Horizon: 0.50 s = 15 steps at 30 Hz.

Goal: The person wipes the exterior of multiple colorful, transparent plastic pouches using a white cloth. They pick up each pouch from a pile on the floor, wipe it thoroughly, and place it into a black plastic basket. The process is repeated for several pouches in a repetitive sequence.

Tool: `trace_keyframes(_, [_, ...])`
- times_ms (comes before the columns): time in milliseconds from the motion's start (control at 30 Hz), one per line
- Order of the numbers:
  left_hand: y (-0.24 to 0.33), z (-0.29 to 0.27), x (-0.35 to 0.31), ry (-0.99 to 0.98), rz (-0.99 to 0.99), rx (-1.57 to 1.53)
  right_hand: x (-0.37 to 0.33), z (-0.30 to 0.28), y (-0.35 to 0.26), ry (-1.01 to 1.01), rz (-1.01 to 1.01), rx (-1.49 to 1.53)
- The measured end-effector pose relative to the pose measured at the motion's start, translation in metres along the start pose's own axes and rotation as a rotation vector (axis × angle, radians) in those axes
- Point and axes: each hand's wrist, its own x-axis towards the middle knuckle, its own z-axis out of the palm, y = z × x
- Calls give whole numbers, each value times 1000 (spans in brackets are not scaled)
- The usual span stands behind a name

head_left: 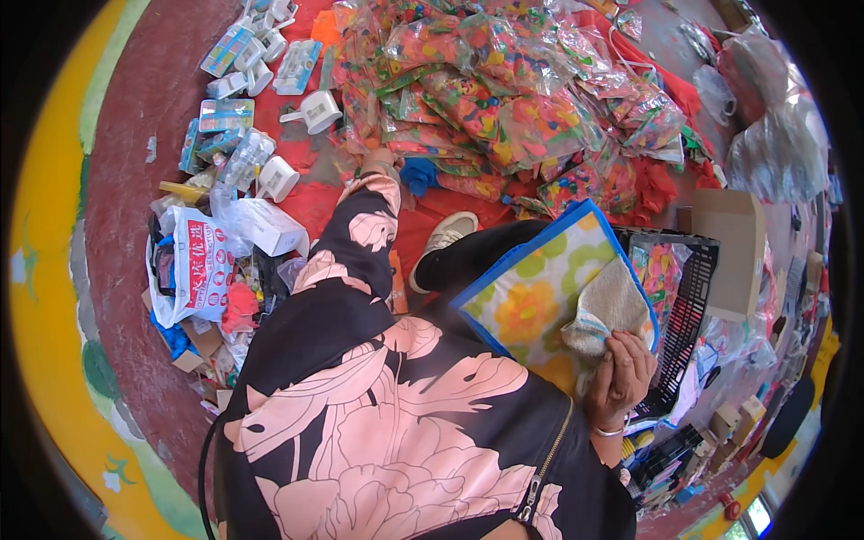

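Worn at head height, left of fisheye pair. Aimed steeply downward, close above black fabric jacket with pink flowers.

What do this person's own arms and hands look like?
The left sleeve is black with large pale-pink flowers. The right hand is ungloved, with a slim silver-coloured bangle round its wrist. The left hand shows too little to describe in detail.

The left hand reaches far forward; the right hand has bent fingers.
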Motion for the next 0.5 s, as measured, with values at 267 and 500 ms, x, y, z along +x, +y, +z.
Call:
trace_keyframes(267, [11,-45,-171,-62,394,249,-9,-1,1,61,-24,10])
trace_keyframes(500, [45,-59,-322,-263,512,-271,-19,-2,0,112,-55,24])
